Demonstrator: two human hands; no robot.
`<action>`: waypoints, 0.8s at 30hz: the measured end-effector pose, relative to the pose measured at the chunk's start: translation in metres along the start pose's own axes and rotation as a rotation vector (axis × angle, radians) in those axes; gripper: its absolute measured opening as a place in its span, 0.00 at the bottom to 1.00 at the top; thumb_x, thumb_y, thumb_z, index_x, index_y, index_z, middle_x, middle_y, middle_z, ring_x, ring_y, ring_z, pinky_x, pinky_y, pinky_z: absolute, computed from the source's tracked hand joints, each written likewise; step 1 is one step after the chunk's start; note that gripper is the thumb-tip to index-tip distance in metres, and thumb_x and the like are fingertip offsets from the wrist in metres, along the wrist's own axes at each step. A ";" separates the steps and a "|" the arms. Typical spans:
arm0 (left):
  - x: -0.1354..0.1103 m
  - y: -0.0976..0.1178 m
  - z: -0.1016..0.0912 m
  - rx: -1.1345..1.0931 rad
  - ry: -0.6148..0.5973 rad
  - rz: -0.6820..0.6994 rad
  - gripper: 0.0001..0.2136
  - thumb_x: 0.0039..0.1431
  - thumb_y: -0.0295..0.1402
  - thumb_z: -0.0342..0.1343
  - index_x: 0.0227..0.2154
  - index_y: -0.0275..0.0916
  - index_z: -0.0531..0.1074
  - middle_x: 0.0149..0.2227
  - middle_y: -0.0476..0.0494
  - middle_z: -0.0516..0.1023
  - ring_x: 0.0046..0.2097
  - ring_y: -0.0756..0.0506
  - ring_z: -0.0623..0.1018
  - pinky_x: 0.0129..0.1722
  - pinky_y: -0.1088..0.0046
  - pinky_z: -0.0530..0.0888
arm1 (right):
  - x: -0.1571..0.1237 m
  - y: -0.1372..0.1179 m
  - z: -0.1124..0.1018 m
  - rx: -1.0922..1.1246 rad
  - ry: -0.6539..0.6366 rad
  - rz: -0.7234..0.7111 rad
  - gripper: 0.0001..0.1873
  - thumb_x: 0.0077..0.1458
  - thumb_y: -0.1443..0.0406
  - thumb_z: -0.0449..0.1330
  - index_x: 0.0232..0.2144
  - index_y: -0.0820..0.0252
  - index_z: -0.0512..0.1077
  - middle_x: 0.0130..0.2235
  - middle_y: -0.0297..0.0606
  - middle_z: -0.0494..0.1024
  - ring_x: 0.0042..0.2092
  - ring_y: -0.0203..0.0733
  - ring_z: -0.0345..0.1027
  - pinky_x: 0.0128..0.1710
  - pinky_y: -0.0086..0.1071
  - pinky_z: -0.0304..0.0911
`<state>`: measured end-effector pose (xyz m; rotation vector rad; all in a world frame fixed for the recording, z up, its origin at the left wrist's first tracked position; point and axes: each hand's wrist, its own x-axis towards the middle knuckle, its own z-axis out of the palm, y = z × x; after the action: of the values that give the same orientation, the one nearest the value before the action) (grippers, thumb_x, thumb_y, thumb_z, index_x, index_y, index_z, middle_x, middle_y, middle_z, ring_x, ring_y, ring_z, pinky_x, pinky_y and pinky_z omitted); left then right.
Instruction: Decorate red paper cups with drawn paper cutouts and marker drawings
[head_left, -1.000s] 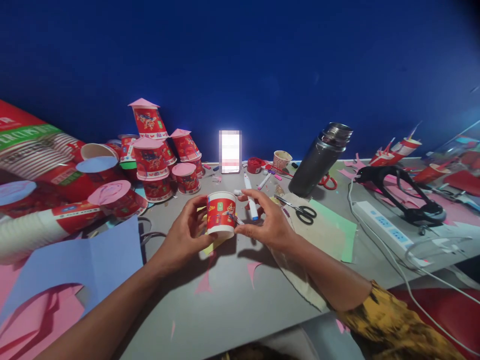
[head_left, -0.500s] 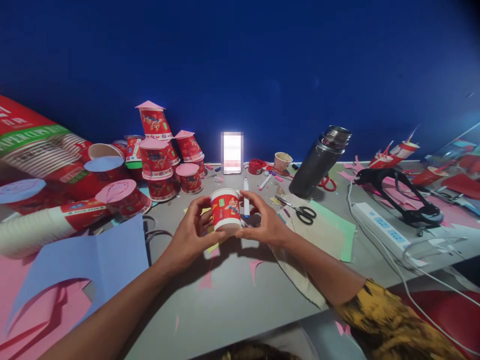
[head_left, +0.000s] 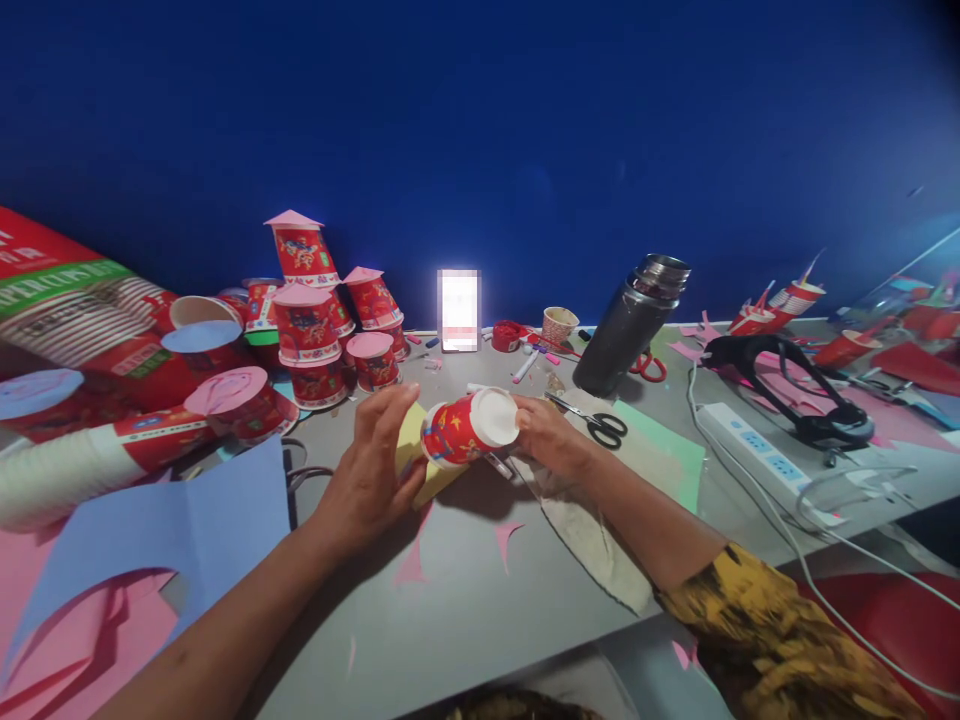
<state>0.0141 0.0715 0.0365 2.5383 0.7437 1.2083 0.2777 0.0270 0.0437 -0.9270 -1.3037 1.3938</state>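
Note:
A red printed paper cup (head_left: 459,428) is tipped over above the table, its white base facing up and to the right. My right hand (head_left: 551,432) grips it at the base end. A white marker (head_left: 474,387) shows partly behind the cup; whether that hand also holds it is hidden. On the cup's left, near its rim, my left hand (head_left: 379,455) is open with thumb and fingers apart. Yellow paper (head_left: 409,445) lies beneath the cup. Black-handled scissors (head_left: 604,428) rest beyond my right hand on a beige cloth (head_left: 652,470).
Several decorated cups (head_left: 307,325) are stacked at the back left, near packs of paper cups (head_left: 90,300). Blue paper (head_left: 225,510) covers the left side. A dark flask (head_left: 630,330), a power strip (head_left: 757,450) and a black strap frame (head_left: 795,390) stand to the right.
The cup has turned from upright to tilted, its base swinging up to the right. My left hand's fingers have spread away from it, while my right hand has shifted to the base.

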 end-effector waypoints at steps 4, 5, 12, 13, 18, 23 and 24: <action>-0.003 0.014 -0.006 0.120 0.013 0.138 0.50 0.56 0.17 0.61 0.73 0.60 0.44 0.68 0.34 0.59 0.68 0.33 0.68 0.63 0.46 0.74 | -0.003 -0.004 0.003 -0.004 -0.068 0.058 0.35 0.47 0.37 0.71 0.44 0.60 0.80 0.36 0.37 0.79 0.34 0.39 0.70 0.33 0.31 0.66; -0.004 0.017 -0.007 0.124 -0.004 0.153 0.50 0.55 0.16 0.61 0.73 0.60 0.46 0.69 0.34 0.58 0.68 0.33 0.69 0.63 0.47 0.74 | -0.004 -0.006 0.004 -0.016 -0.075 0.061 0.34 0.48 0.37 0.70 0.42 0.60 0.80 0.35 0.36 0.78 0.33 0.38 0.69 0.32 0.30 0.65; 0.000 0.023 -0.016 0.105 -0.138 0.258 0.48 0.57 0.16 0.58 0.73 0.61 0.50 0.68 0.38 0.65 0.70 0.32 0.68 0.67 0.45 0.70 | -0.003 -0.012 0.003 -0.059 -0.115 0.076 0.29 0.53 0.39 0.69 0.32 0.59 0.77 0.30 0.33 0.74 0.30 0.36 0.64 0.29 0.29 0.62; 0.001 0.023 -0.016 0.101 -0.151 0.255 0.48 0.57 0.16 0.58 0.74 0.61 0.48 0.68 0.38 0.65 0.70 0.33 0.67 0.67 0.45 0.70 | -0.003 -0.012 0.002 -0.060 -0.125 0.076 0.28 0.54 0.40 0.69 0.32 0.59 0.76 0.30 0.33 0.74 0.30 0.36 0.64 0.29 0.29 0.62; 0.004 0.027 -0.018 0.096 -0.158 0.253 0.47 0.59 0.17 0.58 0.75 0.60 0.47 0.68 0.38 0.67 0.70 0.33 0.68 0.67 0.44 0.70 | -0.003 -0.013 -0.001 -0.083 -0.134 0.103 0.29 0.54 0.39 0.67 0.33 0.59 0.77 0.29 0.35 0.75 0.29 0.38 0.66 0.28 0.32 0.65; 0.006 0.029 -0.019 0.103 -0.143 0.320 0.45 0.60 0.18 0.59 0.75 0.55 0.48 0.71 0.38 0.66 0.73 0.33 0.64 0.70 0.45 0.67 | -0.004 -0.017 0.001 -0.105 -0.133 0.101 0.30 0.51 0.37 0.68 0.30 0.58 0.76 0.28 0.34 0.75 0.28 0.38 0.65 0.27 0.32 0.66; 0.006 0.030 -0.019 0.094 -0.142 0.329 0.45 0.60 0.19 0.59 0.75 0.54 0.48 0.70 0.37 0.67 0.73 0.33 0.64 0.70 0.45 0.66 | -0.004 -0.018 0.002 -0.109 -0.134 0.095 0.30 0.52 0.37 0.68 0.30 0.58 0.76 0.28 0.34 0.75 0.28 0.38 0.65 0.27 0.32 0.65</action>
<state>0.0129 0.0495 0.0648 2.8713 0.3671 1.0883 0.2798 0.0219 0.0610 -0.9939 -1.4647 1.4911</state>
